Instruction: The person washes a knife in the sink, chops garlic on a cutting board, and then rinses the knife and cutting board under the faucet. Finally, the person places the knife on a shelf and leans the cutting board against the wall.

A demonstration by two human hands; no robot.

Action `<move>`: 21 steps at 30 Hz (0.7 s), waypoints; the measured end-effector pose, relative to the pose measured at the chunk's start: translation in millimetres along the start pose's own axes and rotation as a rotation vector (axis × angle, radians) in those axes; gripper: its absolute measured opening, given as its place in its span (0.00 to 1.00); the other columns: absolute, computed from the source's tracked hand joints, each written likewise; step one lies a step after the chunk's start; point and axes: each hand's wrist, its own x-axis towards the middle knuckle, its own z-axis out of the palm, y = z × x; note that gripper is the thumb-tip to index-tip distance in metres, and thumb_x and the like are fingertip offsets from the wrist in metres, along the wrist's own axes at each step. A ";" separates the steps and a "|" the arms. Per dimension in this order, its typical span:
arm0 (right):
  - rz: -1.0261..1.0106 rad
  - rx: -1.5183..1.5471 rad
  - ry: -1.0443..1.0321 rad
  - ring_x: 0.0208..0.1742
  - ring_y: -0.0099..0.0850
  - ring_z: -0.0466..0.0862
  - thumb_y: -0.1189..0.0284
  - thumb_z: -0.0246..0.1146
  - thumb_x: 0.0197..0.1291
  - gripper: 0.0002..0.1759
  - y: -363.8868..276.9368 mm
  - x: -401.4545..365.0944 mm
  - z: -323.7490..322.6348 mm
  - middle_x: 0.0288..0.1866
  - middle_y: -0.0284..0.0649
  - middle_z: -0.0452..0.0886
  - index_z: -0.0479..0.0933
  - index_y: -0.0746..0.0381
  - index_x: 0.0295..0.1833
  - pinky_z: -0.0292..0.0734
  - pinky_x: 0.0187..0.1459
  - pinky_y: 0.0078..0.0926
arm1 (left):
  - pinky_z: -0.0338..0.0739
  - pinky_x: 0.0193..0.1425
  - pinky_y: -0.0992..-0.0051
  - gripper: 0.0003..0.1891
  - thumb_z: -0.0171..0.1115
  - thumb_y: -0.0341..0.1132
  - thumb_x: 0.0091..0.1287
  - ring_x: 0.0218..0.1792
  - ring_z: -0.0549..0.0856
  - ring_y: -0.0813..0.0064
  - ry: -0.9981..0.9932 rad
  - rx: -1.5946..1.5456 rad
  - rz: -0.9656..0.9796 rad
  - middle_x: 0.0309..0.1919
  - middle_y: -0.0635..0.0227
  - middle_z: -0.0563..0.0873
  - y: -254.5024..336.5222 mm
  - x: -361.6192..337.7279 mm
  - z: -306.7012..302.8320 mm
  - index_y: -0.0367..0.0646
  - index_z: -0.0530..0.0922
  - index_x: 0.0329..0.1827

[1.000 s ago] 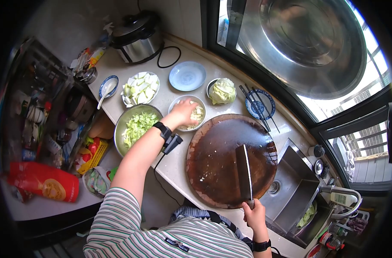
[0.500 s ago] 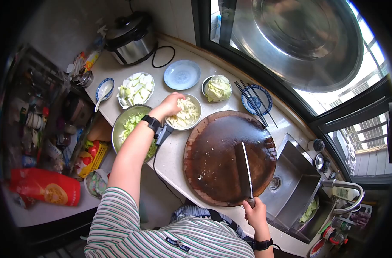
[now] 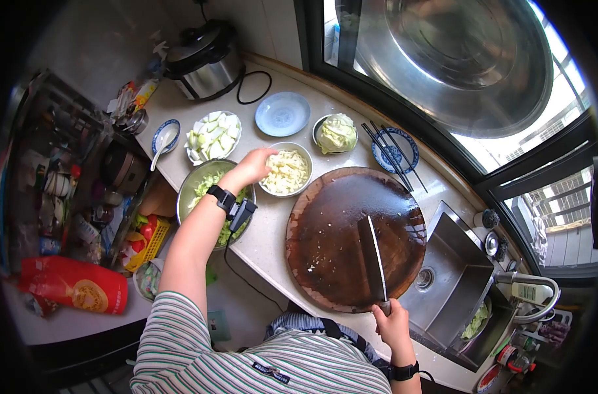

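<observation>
My left hand is at the left rim of a white bowl, its fingers closed over the edge and the fingertips partly hidden. Pale chopped vegetable pieces fill that bowl. Beneath my left wrist stands a metal bowl of chopped green leaves, partly covered by the forearm. My right hand grips the handle of a cleaver. The blade lies along the right part of a round wooden chopping board, which carries a few small pale scraps.
Behind are a plate of cut white-green pieces, a blue plate, a cabbage in a bowl, and chopsticks across a patterned dish. A sink adjoins the board's right. A rice cooker-like pot stands at the back left.
My left hand has drawn back from over the pale pieces to the bowl's left rim. The right hand and cleaver stay in place; the whole view has shifted slightly.
</observation>
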 end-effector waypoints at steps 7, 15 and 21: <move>-0.008 0.000 0.014 0.09 0.23 0.72 0.72 0.61 0.53 0.11 0.7 -0.5 1.1 0.10 0.35 0.70 0.68 0.66 0.26 0.64 0.11 0.20 | 0.67 0.58 0.67 0.32 0.70 0.42 0.45 0.53 0.72 0.53 -0.089 0.287 -0.007 0.48 0.50 0.73 11.3 -5.9 34.5 0.36 0.70 0.53; -0.009 0.005 0.021 0.09 0.22 0.72 0.72 0.61 0.53 0.11 0.6 -0.5 0.3 0.10 0.35 0.70 0.68 0.66 0.26 0.64 0.11 0.20 | 0.65 0.53 0.59 0.17 0.62 0.44 0.53 0.49 0.75 0.62 0.177 0.419 -0.048 0.47 0.60 0.76 33.6 19.5 39.6 0.45 0.78 0.42; -0.018 -0.010 0.017 0.10 0.22 0.72 0.72 0.61 0.53 0.11 1.6 -4.9 -2.6 0.11 0.34 0.70 0.69 0.67 0.28 0.65 0.12 0.20 | 0.66 0.51 0.59 0.10 0.59 0.35 0.54 0.44 0.78 0.60 0.121 0.343 -0.069 0.37 0.66 0.82 18.1 40.4 52.0 0.50 0.80 0.39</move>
